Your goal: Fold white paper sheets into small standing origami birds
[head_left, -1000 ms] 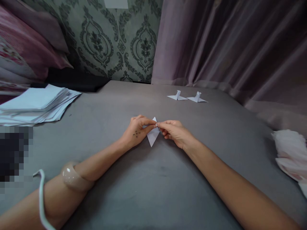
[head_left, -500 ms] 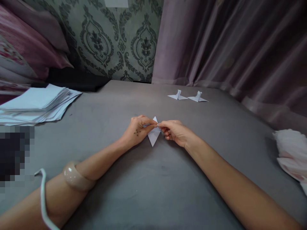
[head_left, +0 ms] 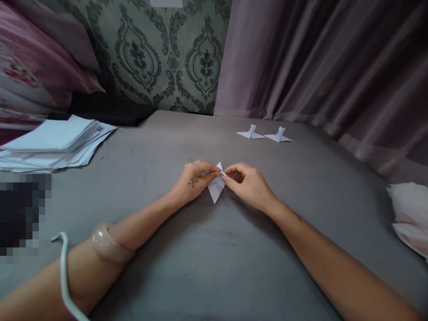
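Observation:
A small piece of folded white paper, pointed at its top and bottom ends, is between my two hands above the grey surface. My left hand pinches its middle from the left, thumb and forefinger pressed together. From the other side, my right hand pinches the same paper near its centre, with the thumb below and the forefinger above. The fingertips almost meet and hide the middle folds. Farther back stand two folded white paper figures, side by side, each with wide points and an upright part.
A stack of white paper sheets lies at the left, beside a black cloth. Purple curtains and a patterned wall border the grey surface. White fabric is at the right edge. A white cord crosses my left forearm.
My right hand has rolled over, so its back now faces me, and its fingertips have re-gripped near the paper's centre. My left hand keeps its pinch. The whole view has shifted slightly.

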